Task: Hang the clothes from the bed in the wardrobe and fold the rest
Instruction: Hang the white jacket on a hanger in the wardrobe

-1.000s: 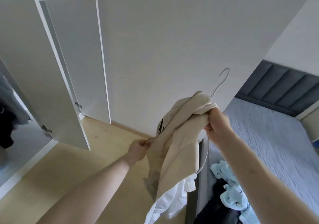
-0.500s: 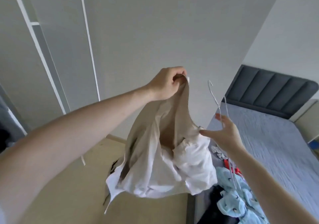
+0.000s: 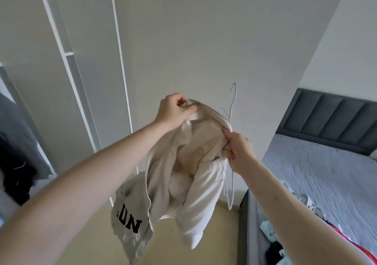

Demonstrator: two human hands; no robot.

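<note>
Beige sweatshirt (image 3: pixel 183 175) hangs between both grips: left hand (image 3: pixel 175 111) and right hand (image 3: pixel 237 150) pinch its collar.

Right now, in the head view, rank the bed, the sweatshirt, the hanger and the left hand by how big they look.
1. Bed
2. Sweatshirt, close behind; it is nearer the camera, so this order is unsure
3. Hanger, long but thin wire
4. Left hand, roughly on par with the hanger

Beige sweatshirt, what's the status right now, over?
Left hand grips the beige sweatshirt at the collar. Right hand pinches its other edge together with the white wire hanger. Hanger not yet inside the garment. Nothing blocking.
</note>
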